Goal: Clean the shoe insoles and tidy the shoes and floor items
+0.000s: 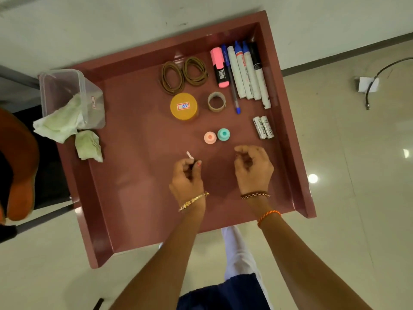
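My left hand hovers over the reddish-brown tray and pinches a small white scrap between thumb and fingers. My right hand hangs beside it with fingers curled, and I see nothing in it. Two coiled brown shoelaces lie at the tray's far side. Crumpled pale green wipes sit at the left rim, some spilling from a clear plastic container. An orange shoe shows at the left edge of view.
On the tray lie a yellow-lidded jar, a tape roll, a pink cap, a teal cap, two batteries and a row of markers and pens. A black cable runs on the floor at right.
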